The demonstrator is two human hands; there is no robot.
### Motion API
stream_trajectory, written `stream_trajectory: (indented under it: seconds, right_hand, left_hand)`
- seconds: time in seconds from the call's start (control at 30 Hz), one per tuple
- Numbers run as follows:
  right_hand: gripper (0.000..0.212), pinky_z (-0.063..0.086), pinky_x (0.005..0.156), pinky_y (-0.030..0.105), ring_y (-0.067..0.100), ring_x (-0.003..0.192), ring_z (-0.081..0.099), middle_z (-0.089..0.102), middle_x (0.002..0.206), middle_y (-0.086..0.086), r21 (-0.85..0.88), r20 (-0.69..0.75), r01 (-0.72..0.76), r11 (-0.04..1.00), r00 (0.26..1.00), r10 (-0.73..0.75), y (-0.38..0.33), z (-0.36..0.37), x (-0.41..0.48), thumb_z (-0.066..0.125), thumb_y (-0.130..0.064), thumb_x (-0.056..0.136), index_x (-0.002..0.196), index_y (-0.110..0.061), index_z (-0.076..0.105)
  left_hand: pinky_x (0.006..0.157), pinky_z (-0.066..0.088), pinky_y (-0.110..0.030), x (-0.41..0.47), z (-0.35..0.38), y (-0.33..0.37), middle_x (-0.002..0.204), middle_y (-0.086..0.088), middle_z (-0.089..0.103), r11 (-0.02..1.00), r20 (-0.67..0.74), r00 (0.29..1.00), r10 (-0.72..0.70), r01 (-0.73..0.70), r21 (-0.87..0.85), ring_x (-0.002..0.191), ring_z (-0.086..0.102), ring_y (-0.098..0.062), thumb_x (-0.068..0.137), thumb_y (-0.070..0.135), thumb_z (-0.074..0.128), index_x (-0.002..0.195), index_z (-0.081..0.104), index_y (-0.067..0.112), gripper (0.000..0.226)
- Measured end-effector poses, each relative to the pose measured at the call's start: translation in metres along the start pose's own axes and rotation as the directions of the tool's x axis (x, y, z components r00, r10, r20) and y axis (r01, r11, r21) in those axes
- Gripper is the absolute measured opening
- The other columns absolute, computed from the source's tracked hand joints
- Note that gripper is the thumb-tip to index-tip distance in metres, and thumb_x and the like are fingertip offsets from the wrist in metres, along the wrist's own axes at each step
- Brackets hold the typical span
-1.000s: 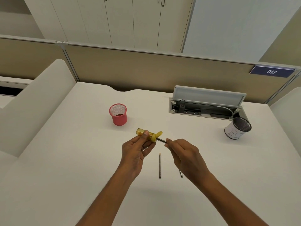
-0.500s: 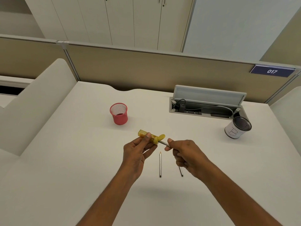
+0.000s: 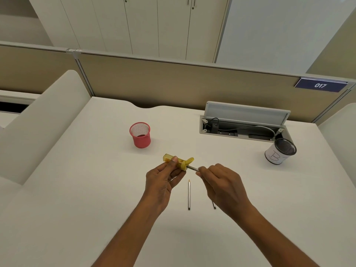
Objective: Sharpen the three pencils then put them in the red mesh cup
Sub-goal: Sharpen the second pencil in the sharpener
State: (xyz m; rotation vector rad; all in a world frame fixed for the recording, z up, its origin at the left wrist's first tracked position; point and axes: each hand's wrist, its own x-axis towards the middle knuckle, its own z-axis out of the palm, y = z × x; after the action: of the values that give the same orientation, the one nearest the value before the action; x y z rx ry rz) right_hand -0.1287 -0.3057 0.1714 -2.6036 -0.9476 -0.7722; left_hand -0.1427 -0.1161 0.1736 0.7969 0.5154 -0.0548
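— White desk (image 3: 77,209) runs from the near edge right up to a beige partition (image 3: 173,83). What lies closest?

— Two bare forearms come in from the bottom. Between them one pencil (image 3: 189,194) lies flat on the desk, tip pointing away. Just to its right only the end of another pencil (image 3: 214,205) shows; the rest is hidden under the right hand (image 3: 223,184).

— And what is that hand doing?

— Its thumb and forefinger pinch a third pencil (image 3: 192,168), the other fingers curled in. The front end of that pencil sits inside a yellow sharpener (image 3: 177,161), held above the desk.

— What holds the sharpener?

— The left hand (image 3: 161,182), thumb on top and fingers wrapped beneath the clear yellow barrel. A small yellow flap sticks up at the pencil end.

— Where is the red mesh cup (image 3: 141,138)?

— Farther back and a little left of the hands, upright on the desk, well apart from them.

— Anything beyond?

— At the right rear a black mesh cup (image 3: 280,152) with a white wrap marked B stands just beside a recessed cable tray (image 3: 240,130). The tray's grey lid (image 3: 246,112) is propped open, with cables inside. A blue sign (image 3: 320,85) at the partition's far right reads 017. White cabinets (image 3: 154,26) rise behind.
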Motion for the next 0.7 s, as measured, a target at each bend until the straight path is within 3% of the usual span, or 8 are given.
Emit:
stream_trajectory:
  seconds: [0.07,0.2,0.27,0.33,0.4,0.5,0.53,0.7]
  right_hand:
    - [0.015,0.038,0.047,0.032,0.015,0.054,0.043,0.051,0.06,-0.004,0.289,0.052,-0.251,0.924,0.968,0.246,-0.007,-0.001,0.003,0.064,-0.02,0.098,0.088,-0.014,0.072]
    - [0.026,0.029,0.05,0.018,0.007,0.044,0.036,0.041,0.047,-0.009,0.598,0.435,-0.734,0.321,0.634,0.639,-0.022,-0.011,0.017,0.068,-0.023,0.096,0.075,-0.011,0.077]
    - [0.029,0.026,0.048,0.022,0.007,0.042,0.029,0.034,0.051,-0.005,0.546,0.686,-0.831,-0.106,0.371,0.625,-0.022,-0.016,0.024,0.068,-0.024,0.097,0.078,-0.004,0.078]
    - [0.029,0.021,0.045,0.025,0.012,0.045,0.022,0.028,0.054,-0.002,0.426,0.843,-0.831,-0.359,0.219,0.492,-0.019,-0.022,0.027,0.066,-0.023,0.098,0.084,0.001,0.075]
    - [0.032,0.023,0.046,0.025,0.012,0.045,0.024,0.032,0.053,-0.004,0.433,0.822,-0.878,-0.203,0.293,0.488,-0.018,-0.021,0.023,0.063,-0.029,0.1,0.084,-0.004,0.076]
    - [0.025,0.035,0.053,0.021,0.006,0.048,0.046,0.052,0.054,-0.016,0.469,0.412,-0.645,0.603,0.764,0.497,-0.019,-0.011,0.012,0.06,-0.038,0.1,0.089,-0.02,0.074]
    - [0.021,0.039,0.056,0.018,0.002,0.054,0.051,0.056,0.064,-0.02,0.414,0.29,-0.504,0.758,0.863,0.415,-0.018,-0.009,0.009,0.061,-0.039,0.099,0.099,-0.021,0.071]
    - [0.027,0.048,0.047,0.036,0.023,0.061,0.054,0.061,0.077,0.004,-0.039,0.049,-0.025,0.999,0.998,0.027,-0.006,0.002,-0.006,0.065,-0.029,0.099,0.114,-0.007,0.068]
  left_hand:
    - [0.077,0.064,-0.033,0.0,-0.001,0.0,0.103,-0.022,0.078,1.0,0.016,1.0,0.005,-0.005,0.008,0.093,0.078,-0.029,0.079,0.018,0.077,0.097,0.079,-0.001,0.026]
    - [0.078,0.064,-0.034,-0.002,-0.003,-0.001,0.103,-0.021,0.079,1.0,0.039,0.999,0.013,-0.014,0.026,0.093,0.078,-0.028,0.08,0.019,0.076,0.093,0.081,0.002,0.022]
    - [0.078,0.064,-0.034,-0.003,-0.005,-0.002,0.103,-0.022,0.079,0.999,0.033,0.999,0.016,-0.017,0.035,0.093,0.078,-0.028,0.079,0.019,0.076,0.09,0.082,0.003,0.02]
    - [0.078,0.064,-0.034,-0.004,-0.007,-0.004,0.104,-0.023,0.078,0.999,0.028,0.999,0.021,-0.022,0.048,0.093,0.078,-0.03,0.08,0.019,0.076,0.092,0.081,0.002,0.021]
    - [0.078,0.064,-0.035,-0.006,-0.008,-0.004,0.105,-0.024,0.078,0.998,0.021,0.999,0.027,-0.028,0.05,0.094,0.078,-0.03,0.08,0.018,0.076,0.091,0.082,0.002,0.02]
    - [0.078,0.064,-0.034,-0.007,-0.007,-0.002,0.103,-0.021,0.079,0.999,0.008,0.999,0.039,-0.039,0.032,0.094,0.078,-0.029,0.082,0.017,0.075,0.089,0.083,0.004,0.017]
    - [0.078,0.064,-0.035,-0.006,-0.006,-0.002,0.103,-0.021,0.079,0.999,0.001,0.999,0.039,-0.039,0.021,0.094,0.078,-0.029,0.084,0.016,0.074,0.09,0.082,0.004,0.016]
    - [0.076,0.064,-0.035,-0.004,-0.005,0.0,0.106,-0.023,0.078,1.0,-0.027,1.0,0.014,-0.014,-0.012,0.094,0.078,-0.03,0.087,0.013,0.073,0.102,0.078,-0.002,0.022]
